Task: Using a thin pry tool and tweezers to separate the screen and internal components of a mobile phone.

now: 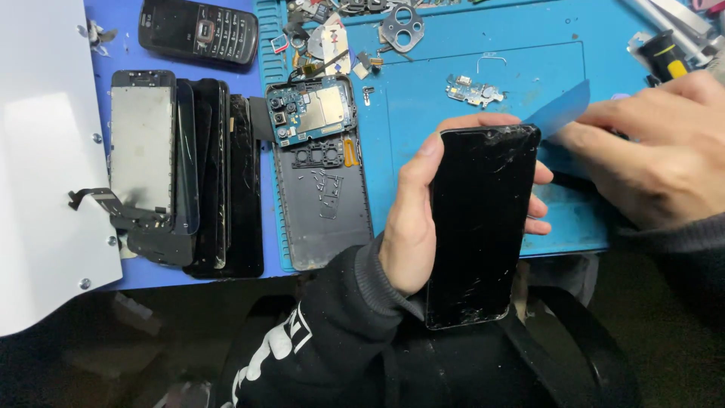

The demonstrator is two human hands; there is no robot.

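My left hand grips a black smartphone with a cracked screen, held upright over the near edge of the blue work mat. Its thumb lies along the phone's left side and the fingers wrap around the right side. My right hand pinches a thin translucent blue plastic pry card. The card's edge meets the phone's top right corner, where the glass is most shattered.
An opened phone back with its circuit board lies on the mat's left part. Several loose screens are stacked left of it, a black keypad phone above them. Small parts and a yellow-black tool sit farther back.
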